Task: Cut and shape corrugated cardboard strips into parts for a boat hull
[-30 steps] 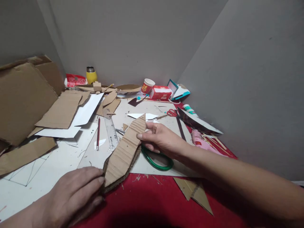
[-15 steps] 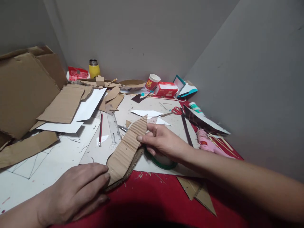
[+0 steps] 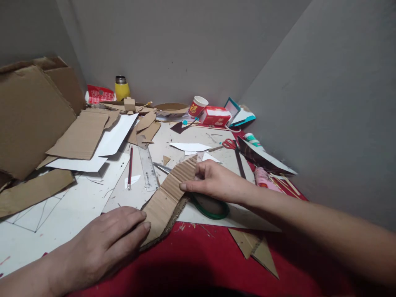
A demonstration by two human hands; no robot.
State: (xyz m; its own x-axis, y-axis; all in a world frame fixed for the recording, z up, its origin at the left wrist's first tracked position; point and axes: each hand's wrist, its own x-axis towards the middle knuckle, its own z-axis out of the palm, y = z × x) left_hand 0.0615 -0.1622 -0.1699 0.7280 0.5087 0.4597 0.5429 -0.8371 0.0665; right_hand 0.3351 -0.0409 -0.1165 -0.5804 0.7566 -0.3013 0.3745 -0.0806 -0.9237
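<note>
A curved strip of corrugated cardboard (image 3: pixel 168 202) with a pointed top slants up and to the right between my hands. My left hand (image 3: pixel 105 243) grips its lower end, fingertips over the front face. Near the upper end my right hand (image 3: pixel 213 181) pinches it, thumb in front and the other fingers behind. A second cardboard layer shows along its lower edge. Behind the strip lie scissors with green handles (image 3: pixel 213 212); their blades (image 3: pixel 162 168) poke out on the left, and the middle is hidden.
A clear ruler (image 3: pixel 148 169) and a pencil (image 3: pixel 130 167) lie left of the strip. Cardboard pieces (image 3: pixel 77 134) and white sheets (image 3: pixel 119 136) are piled further left. Red-handled scissors (image 3: pixel 229 143), a pink glue gun (image 3: pixel 262 178) and a paper cup (image 3: pixel 198 106) sit beyond my right hand.
My left hand has shifted slightly right and its fingers cover more of the lower end. The strip's tip has dropped a little, and the right thumb lies flatter across it.
</note>
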